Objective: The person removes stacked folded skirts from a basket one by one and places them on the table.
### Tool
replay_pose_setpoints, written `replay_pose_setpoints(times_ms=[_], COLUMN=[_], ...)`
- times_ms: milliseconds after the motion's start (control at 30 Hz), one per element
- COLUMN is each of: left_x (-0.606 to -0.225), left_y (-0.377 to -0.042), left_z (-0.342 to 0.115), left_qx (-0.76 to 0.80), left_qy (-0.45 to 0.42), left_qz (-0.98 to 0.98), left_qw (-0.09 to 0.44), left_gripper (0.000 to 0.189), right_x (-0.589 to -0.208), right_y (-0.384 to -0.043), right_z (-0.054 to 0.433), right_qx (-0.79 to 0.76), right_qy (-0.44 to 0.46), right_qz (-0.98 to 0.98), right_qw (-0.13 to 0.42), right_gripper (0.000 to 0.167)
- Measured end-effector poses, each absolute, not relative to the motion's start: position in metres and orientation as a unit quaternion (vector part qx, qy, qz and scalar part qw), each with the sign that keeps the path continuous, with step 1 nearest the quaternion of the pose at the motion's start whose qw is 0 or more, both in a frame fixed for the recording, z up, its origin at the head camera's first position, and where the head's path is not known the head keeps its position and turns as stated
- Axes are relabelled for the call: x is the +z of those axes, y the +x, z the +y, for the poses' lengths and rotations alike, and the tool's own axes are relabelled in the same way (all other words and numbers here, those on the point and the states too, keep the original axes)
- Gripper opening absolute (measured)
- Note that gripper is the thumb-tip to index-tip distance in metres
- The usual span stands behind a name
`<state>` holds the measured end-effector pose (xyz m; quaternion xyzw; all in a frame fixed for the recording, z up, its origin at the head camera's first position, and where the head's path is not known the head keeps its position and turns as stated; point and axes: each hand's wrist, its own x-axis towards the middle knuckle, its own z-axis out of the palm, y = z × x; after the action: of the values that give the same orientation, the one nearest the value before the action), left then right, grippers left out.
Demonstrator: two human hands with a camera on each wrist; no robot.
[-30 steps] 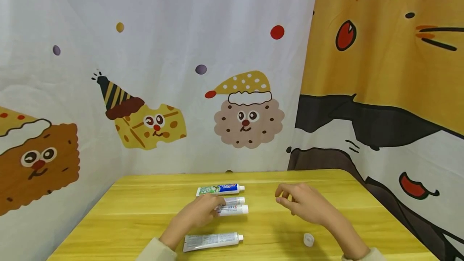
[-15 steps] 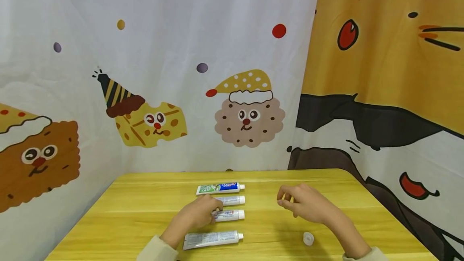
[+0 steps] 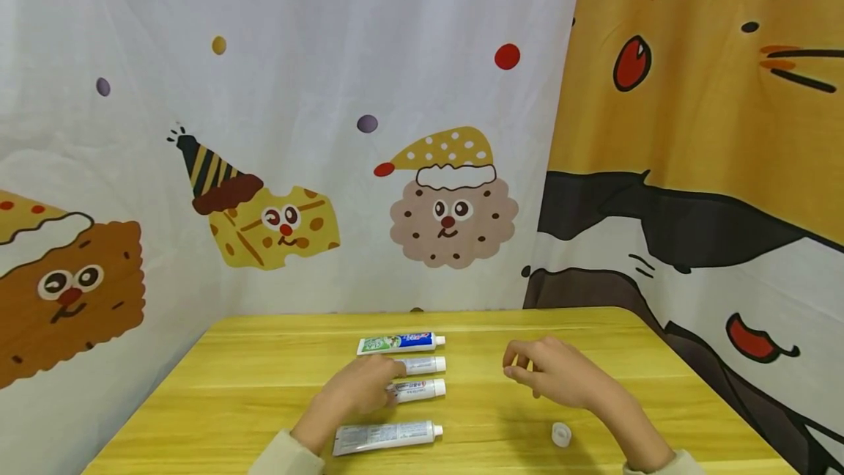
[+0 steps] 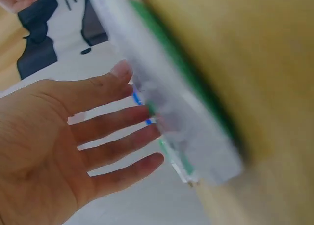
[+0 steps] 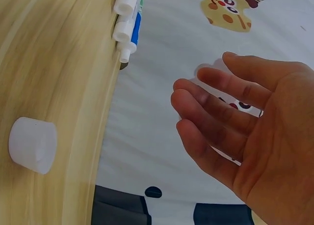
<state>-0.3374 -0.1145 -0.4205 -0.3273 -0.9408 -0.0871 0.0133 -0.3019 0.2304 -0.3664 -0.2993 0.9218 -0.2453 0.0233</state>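
Observation:
Several toothpaste tubes lie in a row, caps to the right. My left hand (image 3: 359, 387) reaches over the left ends of the two middle tubes. The nearer middle tube (image 3: 420, 391) lies by the thumb, the farther one (image 3: 424, 365) by the index finger; their left parts are hidden. In the left wrist view the fingers (image 4: 120, 122) are spread and fairly straight, tips at the tubes. The front tube (image 3: 387, 437) has an uncapped nozzle. My right hand (image 3: 550, 369) hovers over the right side of the table, fingers loosely bent, holding nothing.
A green and blue tube (image 3: 398, 343), its narrow nozzle showing, lies at the back of the row. On the table (image 3: 488, 453) below my right hand sits a loose white cap (image 3: 561, 435). A cartoon-printed curtain (image 3: 297, 94) hangs behind the table.
The nearer middle tube has moved toward the front, apart from the farther one, and turned slightly. My left hand has shifted only a little; the right hand stays nearly still.

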Motion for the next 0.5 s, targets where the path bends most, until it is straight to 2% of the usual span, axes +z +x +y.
replay_pose_setpoints(times_ms=[267, 500], left_x=[-0.393, -0.379], left_y=[-0.328, -0.305], left_z=[-0.117, -0.119], left_qx=[-0.119, -0.147], left_qy=[-0.358, -0.385], left_qz=[-0.926, -0.910], left_qw=[0.027, 0.046], left_gripper=[0.033, 0.026], right_x=[-0.359, -0.356], right_y=[-0.299, -0.289], right_z=[0.225, 0.233], right_qx=[-0.237, -0.218], right_qy=[-0.302, -0.299], right_qz=[0.923, 0.929], right_qw=[0.019, -0.009], right_gripper=[0.020, 0.021])
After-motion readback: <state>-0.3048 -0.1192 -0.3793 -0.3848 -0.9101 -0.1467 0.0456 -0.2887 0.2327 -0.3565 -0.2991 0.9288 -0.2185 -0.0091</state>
